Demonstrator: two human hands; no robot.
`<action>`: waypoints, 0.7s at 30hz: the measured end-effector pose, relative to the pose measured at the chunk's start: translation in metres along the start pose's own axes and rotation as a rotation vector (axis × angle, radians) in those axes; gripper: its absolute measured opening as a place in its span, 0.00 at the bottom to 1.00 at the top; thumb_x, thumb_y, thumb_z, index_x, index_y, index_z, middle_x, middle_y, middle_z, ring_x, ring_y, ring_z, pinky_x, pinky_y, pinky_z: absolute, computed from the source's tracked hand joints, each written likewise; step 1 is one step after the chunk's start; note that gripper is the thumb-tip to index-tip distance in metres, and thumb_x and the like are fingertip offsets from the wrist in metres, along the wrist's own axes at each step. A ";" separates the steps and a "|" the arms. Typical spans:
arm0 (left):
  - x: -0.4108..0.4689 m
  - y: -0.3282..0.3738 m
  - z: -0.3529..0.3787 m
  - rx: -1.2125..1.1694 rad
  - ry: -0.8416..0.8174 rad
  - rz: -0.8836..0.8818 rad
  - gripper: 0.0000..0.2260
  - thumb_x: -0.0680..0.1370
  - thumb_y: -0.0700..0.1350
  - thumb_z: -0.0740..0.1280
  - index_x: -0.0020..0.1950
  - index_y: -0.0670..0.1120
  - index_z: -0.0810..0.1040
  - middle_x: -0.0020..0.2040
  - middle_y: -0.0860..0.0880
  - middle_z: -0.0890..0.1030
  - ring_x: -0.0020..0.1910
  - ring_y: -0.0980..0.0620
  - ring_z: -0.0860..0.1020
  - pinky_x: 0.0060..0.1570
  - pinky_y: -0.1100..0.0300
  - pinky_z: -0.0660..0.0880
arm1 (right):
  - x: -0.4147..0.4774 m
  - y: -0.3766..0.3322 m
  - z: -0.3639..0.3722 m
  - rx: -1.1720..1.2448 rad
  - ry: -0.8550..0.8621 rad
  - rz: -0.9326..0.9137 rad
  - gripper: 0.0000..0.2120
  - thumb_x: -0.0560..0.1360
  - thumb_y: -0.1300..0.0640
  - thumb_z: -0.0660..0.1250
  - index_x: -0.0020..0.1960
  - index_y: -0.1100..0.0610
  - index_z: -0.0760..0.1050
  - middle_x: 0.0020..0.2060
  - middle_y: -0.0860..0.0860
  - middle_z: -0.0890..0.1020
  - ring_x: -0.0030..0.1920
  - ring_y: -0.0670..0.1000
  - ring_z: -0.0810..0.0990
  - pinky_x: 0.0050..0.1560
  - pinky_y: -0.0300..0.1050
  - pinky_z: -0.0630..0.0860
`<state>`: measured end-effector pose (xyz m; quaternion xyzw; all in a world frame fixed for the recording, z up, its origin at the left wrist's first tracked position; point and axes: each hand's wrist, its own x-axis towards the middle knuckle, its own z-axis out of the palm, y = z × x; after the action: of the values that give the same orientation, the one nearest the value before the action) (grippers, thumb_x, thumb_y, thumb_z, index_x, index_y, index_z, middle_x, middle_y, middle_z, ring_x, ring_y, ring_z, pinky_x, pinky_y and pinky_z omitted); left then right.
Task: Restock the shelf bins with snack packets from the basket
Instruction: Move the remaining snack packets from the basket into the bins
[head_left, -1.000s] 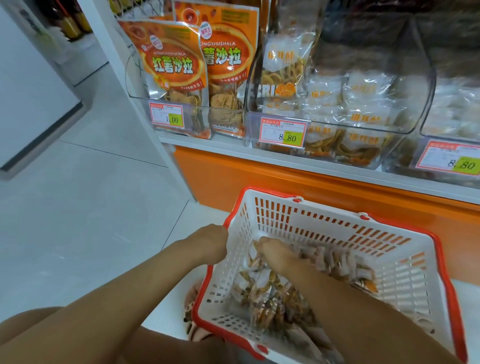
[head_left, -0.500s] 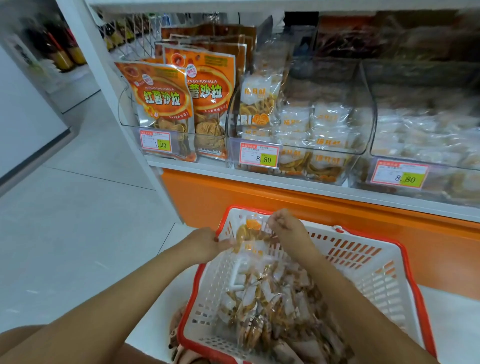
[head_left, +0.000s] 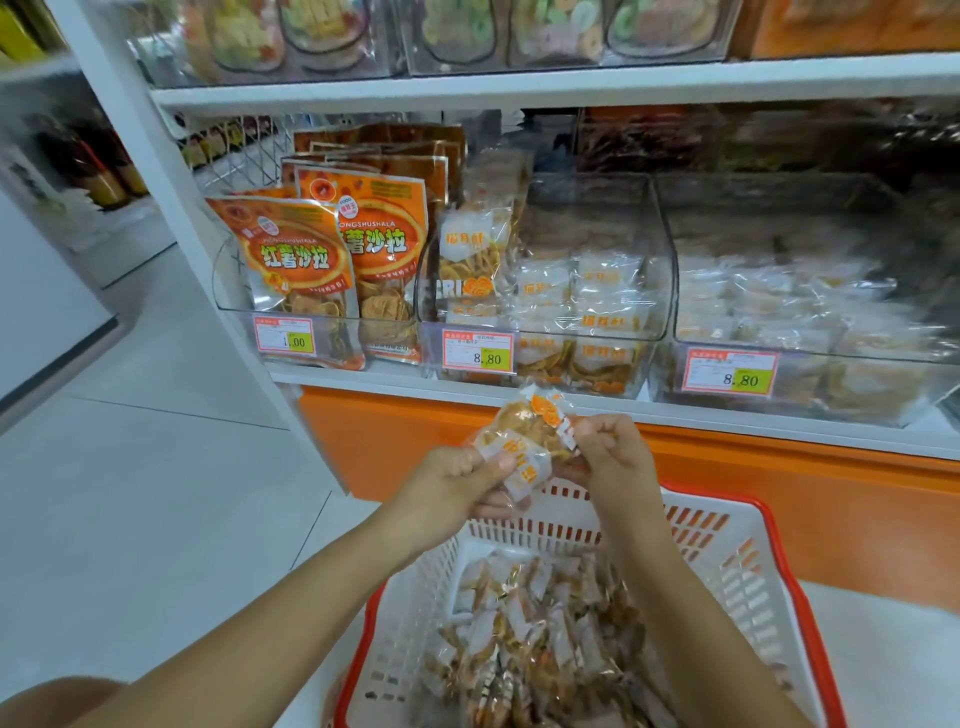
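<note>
Left hand (head_left: 452, 480): fingers curled, pinching snack packets (head_left: 519, 447) at their left edge. Right hand (head_left: 615, 457): fingers curled, gripping the same packets' right side. Packets held above basket (head_left: 737, 571), below the clear shelf bin (head_left: 550, 333).

Both my arms are bare as far as they show: the left forearm (head_left: 260, 623) and the right forearm (head_left: 691, 613), smooth and slim. My left hand (head_left: 457, 483) and right hand (head_left: 613, 452) are bare too, the fingers (head_left: 597, 431) short, with rounded tips. In the lower left corner a bare, rounded bit of my leg (head_left: 52, 701) shows.
</note>
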<state>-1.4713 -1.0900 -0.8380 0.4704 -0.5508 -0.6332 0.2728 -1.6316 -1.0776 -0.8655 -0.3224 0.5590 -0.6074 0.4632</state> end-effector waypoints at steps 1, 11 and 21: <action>0.000 0.001 0.002 0.001 -0.021 -0.001 0.10 0.81 0.42 0.60 0.48 0.40 0.80 0.40 0.49 0.85 0.39 0.54 0.84 0.41 0.65 0.79 | 0.001 -0.002 -0.003 -0.009 0.007 -0.006 0.05 0.81 0.61 0.59 0.45 0.59 0.70 0.43 0.60 0.81 0.41 0.55 0.82 0.36 0.40 0.80; 0.011 0.037 -0.002 0.023 0.297 0.115 0.10 0.75 0.41 0.70 0.35 0.39 0.81 0.29 0.45 0.81 0.25 0.55 0.78 0.31 0.66 0.77 | 0.001 -0.033 -0.013 -0.002 -0.005 -0.014 0.04 0.79 0.61 0.64 0.49 0.62 0.73 0.34 0.54 0.83 0.36 0.50 0.84 0.36 0.38 0.80; 0.025 0.075 -0.027 0.743 0.452 0.716 0.04 0.80 0.49 0.61 0.45 0.52 0.71 0.31 0.55 0.72 0.32 0.59 0.73 0.30 0.67 0.65 | 0.005 -0.060 -0.006 -0.517 -0.261 -0.013 0.23 0.64 0.44 0.75 0.55 0.47 0.73 0.50 0.42 0.80 0.48 0.40 0.79 0.46 0.37 0.77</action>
<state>-1.4700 -1.1418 -0.7726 0.4426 -0.7898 -0.1482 0.3979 -1.6504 -1.0829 -0.8086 -0.5087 0.6289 -0.4012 0.4298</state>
